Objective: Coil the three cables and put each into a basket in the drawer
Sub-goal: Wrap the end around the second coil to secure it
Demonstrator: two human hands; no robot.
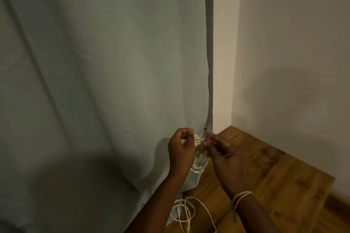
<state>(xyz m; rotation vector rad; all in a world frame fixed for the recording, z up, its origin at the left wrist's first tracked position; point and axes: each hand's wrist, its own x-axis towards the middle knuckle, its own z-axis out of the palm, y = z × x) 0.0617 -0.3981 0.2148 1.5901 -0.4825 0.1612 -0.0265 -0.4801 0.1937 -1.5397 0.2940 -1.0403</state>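
Note:
My left hand (180,150) grips a bundle of white cable loops (198,164) that hangs between both hands, in front of the curtain's lower edge. My right hand (224,154) pinches the same coil near its top, fingers closed on the strands. A loose white cable (186,212) lies tangled on the wooden floor below my forearms. No drawer or basket is in view.
A pale green curtain (104,81) fills the left and middle, its hem reaching the floor. A white wall (293,62) meets the wooden floor (274,172) in the corner at right. A thin white band (241,196) circles my right wrist.

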